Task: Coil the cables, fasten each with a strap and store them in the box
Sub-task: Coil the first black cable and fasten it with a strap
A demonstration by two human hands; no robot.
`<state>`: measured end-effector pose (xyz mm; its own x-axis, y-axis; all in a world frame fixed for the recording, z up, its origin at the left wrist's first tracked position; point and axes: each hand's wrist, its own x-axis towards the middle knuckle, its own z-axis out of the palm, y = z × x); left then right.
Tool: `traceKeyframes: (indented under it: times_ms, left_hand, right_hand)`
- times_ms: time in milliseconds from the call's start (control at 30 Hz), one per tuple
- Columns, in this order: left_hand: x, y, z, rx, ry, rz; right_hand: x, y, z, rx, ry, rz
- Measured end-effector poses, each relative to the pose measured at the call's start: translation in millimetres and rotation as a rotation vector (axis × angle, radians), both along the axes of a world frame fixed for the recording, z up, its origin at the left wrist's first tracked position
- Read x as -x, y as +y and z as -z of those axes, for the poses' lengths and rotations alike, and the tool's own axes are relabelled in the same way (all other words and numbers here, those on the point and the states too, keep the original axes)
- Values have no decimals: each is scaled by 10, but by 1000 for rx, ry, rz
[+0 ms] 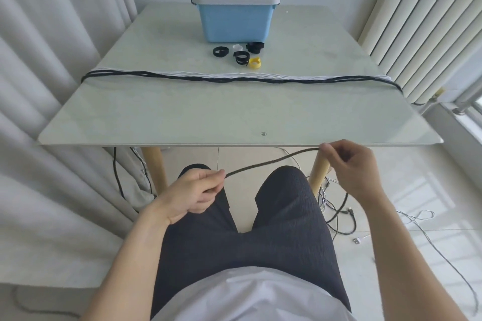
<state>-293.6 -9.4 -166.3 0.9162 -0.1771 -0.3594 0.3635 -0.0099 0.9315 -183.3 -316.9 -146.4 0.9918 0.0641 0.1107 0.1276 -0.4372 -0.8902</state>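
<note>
Nearest me, my left hand (194,191) and right hand (350,164) each pinch a dark cable (271,160) stretched between them, below the table (234,117) edge. Farther off, black and white cables (234,77) lie across the tabletop, with coiled straps (241,56) just before the lidded blue box (234,14).

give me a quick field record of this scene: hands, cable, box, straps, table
left hand: pinches one end of the dark cable
right hand: pinches the same cable further along
dark cable: stretched between both hands, below the table edge
box: blue, lid on, at far side
straps: rolled, before the box
table: more cables lie across it
</note>
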Motion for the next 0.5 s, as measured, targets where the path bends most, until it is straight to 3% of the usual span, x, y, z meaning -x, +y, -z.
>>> traceKeyframes:
  times_ms: [133,333,400,500]
  left_hand:
    - [-30,-48,84,181,-12,-129]
    - [-105,-253,157,873,-11,-661]
    - [-120,-203,168,957,-36,-876]
    - [-131,4,169,904,-137,-1179]
  right_hand:
    - [50,-40,107,40,40,1]
    - [372,197,362,276,333,-351]
    - [425,199,496,387,377,-432]
    - [438,96,672,554,265,-381]
